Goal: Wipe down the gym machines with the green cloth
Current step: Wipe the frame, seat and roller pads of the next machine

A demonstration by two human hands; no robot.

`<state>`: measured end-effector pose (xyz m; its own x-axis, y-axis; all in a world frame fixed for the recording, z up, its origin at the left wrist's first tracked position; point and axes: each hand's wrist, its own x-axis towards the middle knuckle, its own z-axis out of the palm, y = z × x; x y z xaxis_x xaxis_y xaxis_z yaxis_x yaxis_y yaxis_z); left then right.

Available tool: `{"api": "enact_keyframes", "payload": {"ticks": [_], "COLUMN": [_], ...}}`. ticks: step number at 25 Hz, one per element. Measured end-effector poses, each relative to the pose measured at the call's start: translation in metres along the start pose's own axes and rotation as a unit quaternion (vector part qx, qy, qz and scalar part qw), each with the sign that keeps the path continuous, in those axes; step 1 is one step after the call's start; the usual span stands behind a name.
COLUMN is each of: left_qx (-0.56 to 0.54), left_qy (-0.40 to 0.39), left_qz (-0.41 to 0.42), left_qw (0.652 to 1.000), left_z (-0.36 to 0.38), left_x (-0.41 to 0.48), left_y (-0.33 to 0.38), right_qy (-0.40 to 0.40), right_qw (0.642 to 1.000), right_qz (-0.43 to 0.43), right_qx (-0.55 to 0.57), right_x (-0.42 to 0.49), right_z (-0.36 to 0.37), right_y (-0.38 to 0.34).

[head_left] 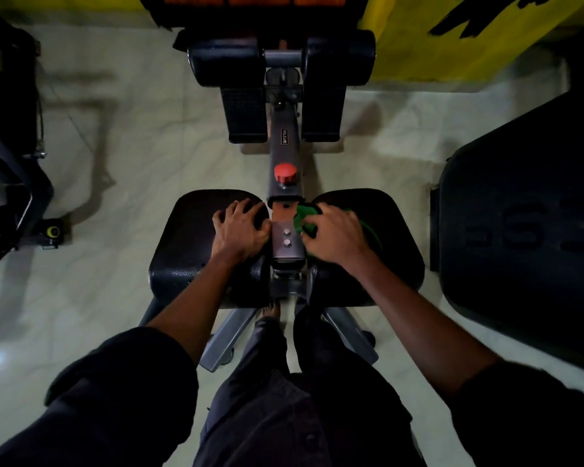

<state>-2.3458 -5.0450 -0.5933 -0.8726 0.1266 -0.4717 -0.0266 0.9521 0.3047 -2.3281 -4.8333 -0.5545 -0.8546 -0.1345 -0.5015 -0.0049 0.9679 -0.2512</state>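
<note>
A pale marble-patterned floor (132, 163) fills most of the view, with a yellow wall (452, 45) bearing black marks along the far side. A large black padded bench (526, 224) stands at the right, and the dark frame of another machine (11, 136) stands at the left edge. The person stands over the gym machine (285, 136) in the middle, dark trousers and dark sleeves showing at the bottom. At the machine's far end sit two black roller pads (223, 62) and, just below them, two textured footplates (245, 112). Nearer the person are two broad black cushions, the left pad (182, 241) and the right pad (402, 254), set either side of the grey centre beam (288, 256). The left hand (241, 227) rests on the inner part of the left pad with its fingers spread and loosely bent, holding nothing. The right hand (334, 234) lies on the inner part of the right pad, fingers curled round the green cloth (305, 215), which is bunched under the palm and pressed against the side of the beam beside an orange section (283, 214). A red knob (285, 173) stands on the beam just beyond the hands, and two small bolts (286, 237) sit on the beam between them.
</note>
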Motion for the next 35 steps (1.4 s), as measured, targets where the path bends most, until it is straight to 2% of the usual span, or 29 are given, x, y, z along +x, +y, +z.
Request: {"api": "enact_keyframes", "payload": {"ticks": [2,4,7,9,12,14,16,20,25,31,35], "left_qx": [-0.004,-0.009,0.010,0.013,0.038,0.047,0.048,0.057,0.050,0.044,0.049], "left_qy": [0.004,0.007,-0.029,-0.061,-0.080,-0.107,-0.125,-0.145,-0.141,-0.136,-0.139], "left_qz": [-0.008,0.003,0.093,0.120,0.145,0.155,0.159,0.155,0.131,0.139,0.140], "left_qw": [1.000,1.000,0.995,0.991,0.985,0.981,0.978,0.975,0.980,0.980,0.979], "left_z": [0.003,0.001,0.001,0.004,0.009,0.008,0.007,0.004,0.009,0.012,0.008], "left_x": [0.002,-0.002,0.003,0.007,0.012,0.014,0.016,0.016,0.014,0.018,0.017], "left_y": [0.001,-0.002,0.006,0.015,0.025,0.025,0.025,0.025,0.040,0.038,0.040], "right_qy": [-0.048,-0.062,-0.051,-0.033,-0.032,-0.069,-0.096,-0.106,-0.061,-0.070,-0.003], "right_qw": [0.999,0.998,0.996,0.996,0.999,0.997,0.995,0.990,0.965,0.957,0.938], "right_qz": [-0.004,0.012,0.071,0.084,0.032,-0.018,-0.019,0.093,0.252,0.265,0.319], "right_qx": [0.005,0.001,0.012,0.018,0.026,0.025,0.029,0.024,0.045,0.094,0.138], "right_x": [0.036,0.063,0.080,0.074,0.067,0.075,0.091,0.112,0.103,0.107,0.074], "right_z": [-0.004,-0.004,-0.003,0.002,0.006,-0.001,-0.009,-0.011,-0.009,-0.018,-0.011], "right_y": [0.011,0.019,0.034,0.033,0.029,0.036,0.049,0.081,0.114,0.123,0.132]}}
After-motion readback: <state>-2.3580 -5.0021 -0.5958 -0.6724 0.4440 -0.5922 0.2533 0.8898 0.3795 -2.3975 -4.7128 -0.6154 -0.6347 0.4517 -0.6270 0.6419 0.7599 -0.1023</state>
